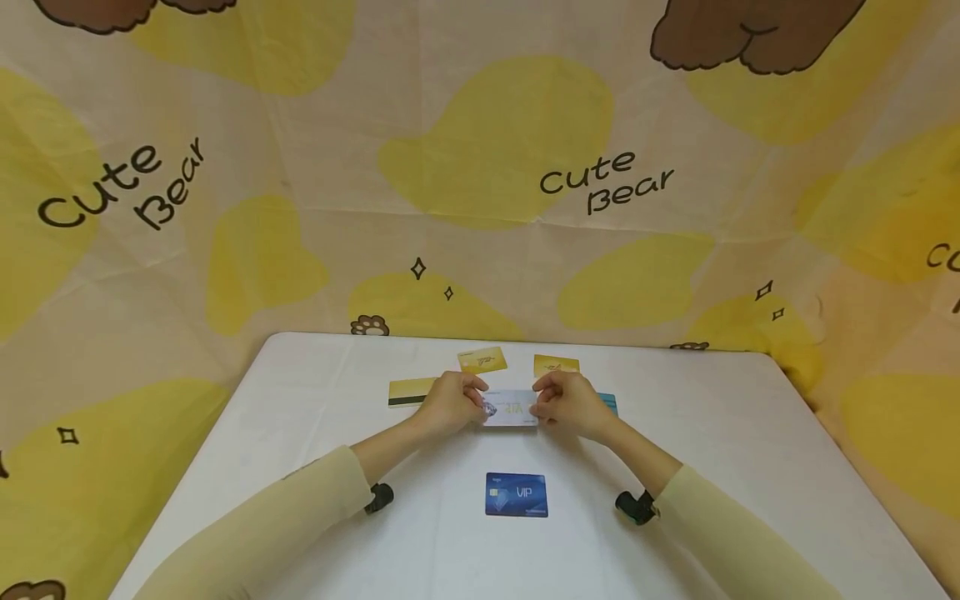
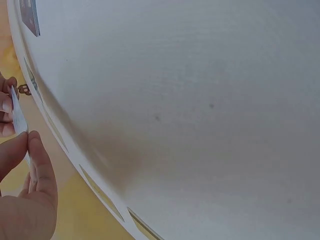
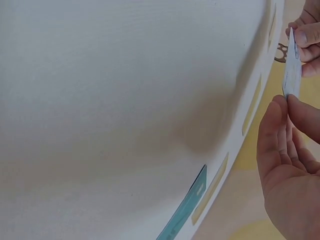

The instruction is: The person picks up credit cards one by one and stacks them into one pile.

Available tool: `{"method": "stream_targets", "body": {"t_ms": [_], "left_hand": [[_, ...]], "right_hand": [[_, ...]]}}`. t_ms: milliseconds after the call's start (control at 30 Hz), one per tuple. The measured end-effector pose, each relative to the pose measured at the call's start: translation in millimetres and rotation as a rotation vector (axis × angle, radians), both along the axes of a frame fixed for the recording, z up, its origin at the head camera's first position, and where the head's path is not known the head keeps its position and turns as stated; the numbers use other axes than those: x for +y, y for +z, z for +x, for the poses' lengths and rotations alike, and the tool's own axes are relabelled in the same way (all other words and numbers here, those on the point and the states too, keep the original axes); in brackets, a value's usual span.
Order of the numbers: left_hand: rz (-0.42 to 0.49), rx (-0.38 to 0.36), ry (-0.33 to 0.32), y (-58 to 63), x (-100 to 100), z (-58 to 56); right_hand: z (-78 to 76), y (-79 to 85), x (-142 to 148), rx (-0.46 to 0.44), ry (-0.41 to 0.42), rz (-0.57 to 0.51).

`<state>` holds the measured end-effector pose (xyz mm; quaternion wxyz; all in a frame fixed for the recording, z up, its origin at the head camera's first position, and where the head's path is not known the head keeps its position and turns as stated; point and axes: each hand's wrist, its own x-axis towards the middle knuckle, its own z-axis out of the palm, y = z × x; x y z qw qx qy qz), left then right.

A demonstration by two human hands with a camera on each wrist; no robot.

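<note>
A white card with "VIP" lettering (image 1: 510, 409) is held at both ends, apart from the tabletop in the wrist views. My left hand (image 1: 452, 402) pinches one end between thumb and fingers; my right hand (image 1: 573, 404) pinches the other the same way. The right wrist view shows the card nearly edge-on, with the right thumb and fingertips on its lower end. Closer to me, a blue VIP card (image 1: 517, 495) lies face up. A teal card (image 1: 608, 403) is partly hidden by the right hand. Beside the left hand lies a gold card with a dark stripe (image 1: 410, 392).
Two more gold cards, one on the left (image 1: 482, 360) and one on the right (image 1: 556, 366), lie beyond the hands. All rest on a white table (image 1: 315, 517) backed by a patterned cloth (image 1: 480, 275). A dark reddish flat thing (image 2: 30, 15) shows in the left wrist view; its kind is unclear.
</note>
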<state>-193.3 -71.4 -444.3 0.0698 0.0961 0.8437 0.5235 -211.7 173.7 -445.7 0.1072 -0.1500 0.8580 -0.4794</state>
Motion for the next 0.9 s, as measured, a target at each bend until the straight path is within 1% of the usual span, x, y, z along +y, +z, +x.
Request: {"method": "stream_targets", "body": {"t_ms": [200,300,433,600,733,900], "left_hand": [[0.037,-0.040,-0.009,0.1,0,5.0],[0.054,-0.051,-0.018,2.0,-1,8.1],[0.056,-0.069,-0.026,4.2,0,11.7],[0.064,-0.103,-0.029,2.8,2,15.8],[0.073,-0.106,-0.040,0.9,2,18.9],[0.064,-0.107,-0.043,-1.5,1,23.2]], "right_hand": [[4.9,0.2,3,-0.004,0.007,-0.017],[7.8,-0.1,5,-0.011,0.012,-0.030],[12.3,0.9,8,-0.036,0.010,-0.044],[19.2,1.4,12,-0.072,0.008,-0.035],[24.6,2.2,13,-0.079,0.008,-0.030],[30.5,3.8,14,-0.083,0.022,-0.054]]}}
